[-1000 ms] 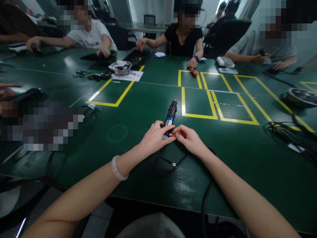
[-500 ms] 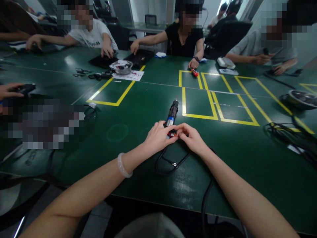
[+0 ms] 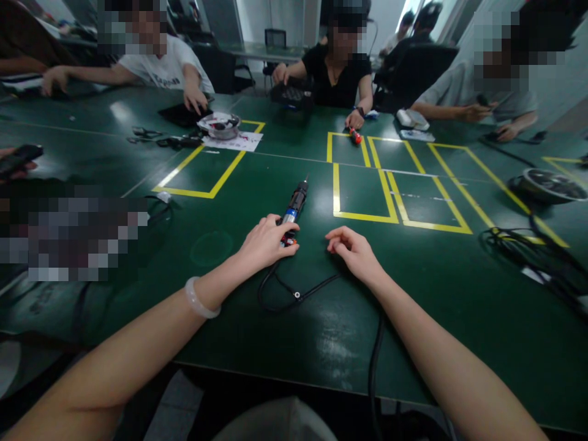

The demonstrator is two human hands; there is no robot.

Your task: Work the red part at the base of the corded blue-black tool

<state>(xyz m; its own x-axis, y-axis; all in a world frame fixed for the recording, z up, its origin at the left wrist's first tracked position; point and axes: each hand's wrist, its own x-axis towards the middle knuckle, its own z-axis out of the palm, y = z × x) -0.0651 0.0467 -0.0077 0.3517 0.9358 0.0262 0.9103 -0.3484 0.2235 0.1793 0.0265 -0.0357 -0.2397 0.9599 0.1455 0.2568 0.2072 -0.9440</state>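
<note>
A black and blue electric screwdriver (image 3: 294, 204) lies on the green table (image 3: 257, 331), tip pointing away from me. My left hand (image 3: 264, 243) is closed round its near end, where a red part shows. Its black cable (image 3: 294, 294) loops toward me and drops over the table's front edge. My right hand (image 3: 351, 248) rests on the table a little to the right of the tool, apart from it, fingers loosely curled with nothing in them. A pale bangle (image 3: 198, 300) sits on my left wrist.
Yellow tape rectangles (image 3: 362, 190) mark the table ahead. Other people sit round the far side with black trays (image 3: 291, 95), a small red screwdriver (image 3: 354, 135), a clear dish (image 3: 220, 125) on paper. A round fan part (image 3: 549, 184) and black cables (image 3: 533, 251) lie at the right.
My right hand has let go of the screwdriver's near end and drawn off to the right. My left hand has kept hold and the tool has swung slightly left.
</note>
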